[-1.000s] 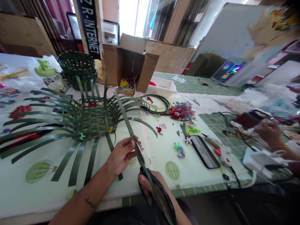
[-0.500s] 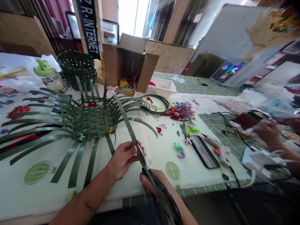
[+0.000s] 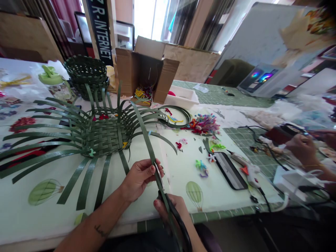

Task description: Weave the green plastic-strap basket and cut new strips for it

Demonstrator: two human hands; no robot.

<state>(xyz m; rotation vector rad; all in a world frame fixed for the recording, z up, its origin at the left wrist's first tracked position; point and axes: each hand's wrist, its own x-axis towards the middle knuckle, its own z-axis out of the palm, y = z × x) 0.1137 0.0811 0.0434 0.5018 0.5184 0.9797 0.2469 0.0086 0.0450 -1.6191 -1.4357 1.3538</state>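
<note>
Green strip (image 3: 147,140), one, long and flat: slanting over the near side of the table (image 3: 78,185), upper end in front of the basket's right-hand strips, lower end running down past the scissors toward the lap. Left hand (image 3: 138,179): thumb and fingers closed, pinching the strip about midway. Right hand (image 3: 177,208): fingers curled around the black handles of a pair of scissors (image 3: 184,229), blades partly hidden under the strip; whether they bite into it cannot be told. Unfinished basket (image 3: 105,134), green, woven base, loose strips fanning outward: beyond the left hand. Coil (image 3: 188,117) of green strip: right of the basket. Bundle of colored stems (image 3: 206,125): beside the coil. Glue gun (image 3: 250,171), white, corded: farther right, near a black-edged flat slab (image 3: 231,171). Cardboard box (image 3: 166,80), open: behind the coil. Dark basket (image 3: 86,71): back left, next to a green-lidded bottle (image 3: 56,85). Co-worker's hand (image 3: 301,148): far right.
</note>
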